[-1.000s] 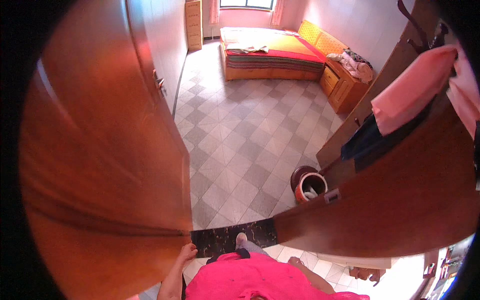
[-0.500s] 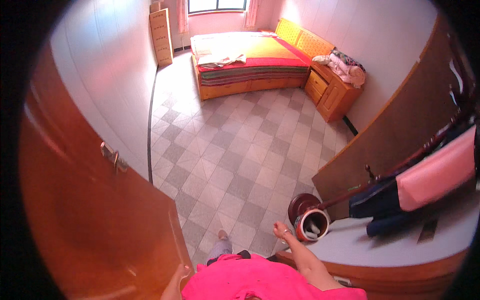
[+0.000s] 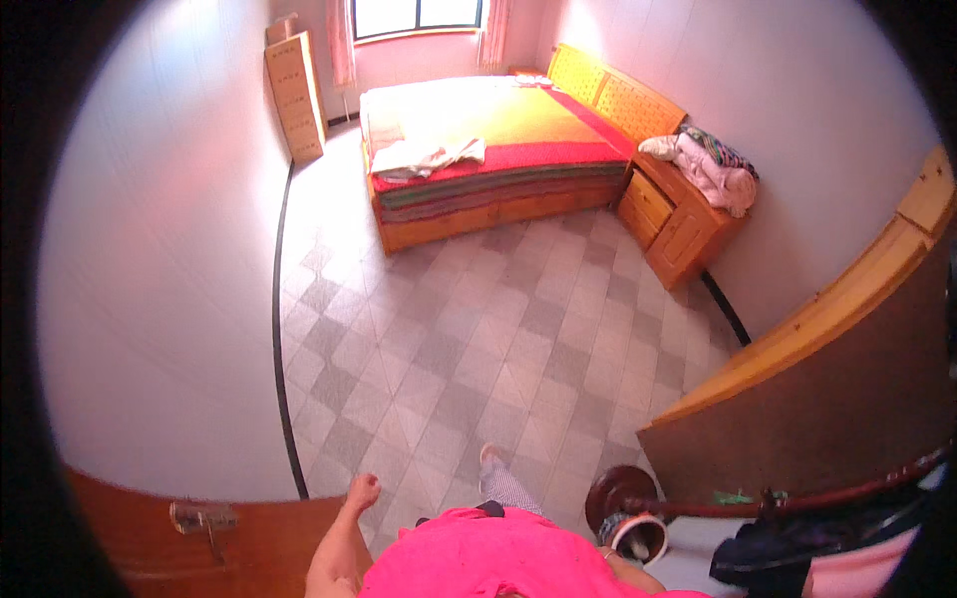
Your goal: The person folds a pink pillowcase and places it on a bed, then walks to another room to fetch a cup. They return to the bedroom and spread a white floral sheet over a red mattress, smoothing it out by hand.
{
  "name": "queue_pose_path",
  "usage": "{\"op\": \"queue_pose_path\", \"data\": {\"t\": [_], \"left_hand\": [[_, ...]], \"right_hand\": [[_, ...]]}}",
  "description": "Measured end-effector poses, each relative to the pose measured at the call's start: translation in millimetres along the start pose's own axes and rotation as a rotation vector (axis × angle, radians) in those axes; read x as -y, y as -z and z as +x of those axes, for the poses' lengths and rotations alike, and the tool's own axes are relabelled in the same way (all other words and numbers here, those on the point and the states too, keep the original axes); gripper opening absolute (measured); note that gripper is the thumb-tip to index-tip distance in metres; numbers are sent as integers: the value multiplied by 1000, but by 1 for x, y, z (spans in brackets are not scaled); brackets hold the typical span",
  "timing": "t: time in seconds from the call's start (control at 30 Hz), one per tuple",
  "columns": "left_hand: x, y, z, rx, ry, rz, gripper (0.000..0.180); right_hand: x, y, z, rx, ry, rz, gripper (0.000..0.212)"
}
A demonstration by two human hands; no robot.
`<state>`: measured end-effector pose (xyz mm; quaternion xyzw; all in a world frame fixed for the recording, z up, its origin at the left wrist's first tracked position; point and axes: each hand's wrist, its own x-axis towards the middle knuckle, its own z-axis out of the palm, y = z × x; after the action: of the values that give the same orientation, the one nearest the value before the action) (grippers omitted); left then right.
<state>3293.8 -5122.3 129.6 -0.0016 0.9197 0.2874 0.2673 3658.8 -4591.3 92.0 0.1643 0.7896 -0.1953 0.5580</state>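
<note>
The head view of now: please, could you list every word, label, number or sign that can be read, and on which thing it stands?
No text can be read.
Tall tan unit by the left wall: rows of dark marks, too small to tell whether they are letters or decoration.
Pink shirt and bed: no lettering visible.

A round, white-rimmed bin (image 3: 617,528) stands open on the tiled floor (image 3: 439,339), pale contents inside.
</note>
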Motion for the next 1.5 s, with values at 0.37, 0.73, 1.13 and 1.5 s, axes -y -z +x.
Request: {"op": "queue_pose_path", "data": {"t": [0.37, 0.73, 1.13, 1.5], "left_hand": [[-90, 57, 183, 142, 105, 38, 31], [-79, 184, 443, 220, 263, 77, 22], [-261, 347, 787, -122, 48, -77, 32], [-345, 426, 978, -100, 79, -92, 32]], "right_hand": [[112, 505, 141, -822, 102, 301, 37], [290, 743, 233, -758, 280, 125, 38], [285, 911, 311, -189, -180, 211, 39], [494, 1331, 430, -782, 386, 149, 36]]}}
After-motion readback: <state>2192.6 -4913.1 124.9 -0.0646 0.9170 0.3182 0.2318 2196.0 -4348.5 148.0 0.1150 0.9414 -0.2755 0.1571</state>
